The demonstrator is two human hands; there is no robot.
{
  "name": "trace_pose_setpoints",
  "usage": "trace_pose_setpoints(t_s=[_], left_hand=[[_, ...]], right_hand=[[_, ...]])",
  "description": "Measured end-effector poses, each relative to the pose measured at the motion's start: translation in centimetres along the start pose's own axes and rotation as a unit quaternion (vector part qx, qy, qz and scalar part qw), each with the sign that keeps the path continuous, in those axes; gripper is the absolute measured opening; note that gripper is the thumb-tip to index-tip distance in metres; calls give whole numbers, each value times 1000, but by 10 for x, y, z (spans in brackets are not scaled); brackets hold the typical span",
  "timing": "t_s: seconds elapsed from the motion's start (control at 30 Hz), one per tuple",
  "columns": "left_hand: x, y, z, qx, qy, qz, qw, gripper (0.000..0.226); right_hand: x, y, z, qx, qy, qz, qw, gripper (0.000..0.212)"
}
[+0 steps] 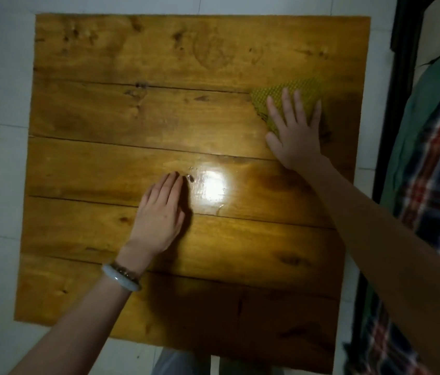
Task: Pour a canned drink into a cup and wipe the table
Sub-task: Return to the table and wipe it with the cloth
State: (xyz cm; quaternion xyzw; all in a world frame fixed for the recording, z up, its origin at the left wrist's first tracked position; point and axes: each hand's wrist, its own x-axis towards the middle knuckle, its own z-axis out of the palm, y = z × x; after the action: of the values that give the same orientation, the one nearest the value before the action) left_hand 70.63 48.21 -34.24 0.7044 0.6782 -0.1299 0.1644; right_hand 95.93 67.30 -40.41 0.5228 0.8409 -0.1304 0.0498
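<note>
Fingers on both hands lie straight, gripping nothing. On a wooden table my left hand rests flat mid-top; my right hand presses a yellow cloth near the far right edge. Cloth looks soft and light: I'd drive it with a flat palm on top.

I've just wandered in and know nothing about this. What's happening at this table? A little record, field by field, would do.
surface: square table of yellow-brown wooden planks
wiping tool: yellow-green waffle-textured cloth, flat on the wood near the far right side
right hand: fingers straight and spread, pressing on the cloth
left hand: flat on bare wood near the middle, holding nothing
left wrist: pale bangle
shine: bright glare patch just right of the left fingertips
can and cup: not in view
stage: apparently the wiping step
</note>
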Motion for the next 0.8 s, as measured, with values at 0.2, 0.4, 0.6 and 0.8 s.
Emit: trace_pose_setpoints(t_s=[0.2, 0.4, 0.6, 0.8], left_hand=[[-40, -10, 26, -4, 18, 4, 1000, 68], [-86, -17, 54, 22, -12, 8, 1000, 108], [-120, -29, 71, 5, -14, 2, 1000, 116], [-140, -33, 68, 5, -8, 5, 1000, 117]], right_hand=[[-70, -37, 25, -1, 1, -17, 1000, 69], [-140, -90, 47, 24, 16, 24, 999, 68], [-161, -179, 69, 21, 20, 23, 999, 69], [-213, -222, 86, 6, -13, -78, 997, 67]])
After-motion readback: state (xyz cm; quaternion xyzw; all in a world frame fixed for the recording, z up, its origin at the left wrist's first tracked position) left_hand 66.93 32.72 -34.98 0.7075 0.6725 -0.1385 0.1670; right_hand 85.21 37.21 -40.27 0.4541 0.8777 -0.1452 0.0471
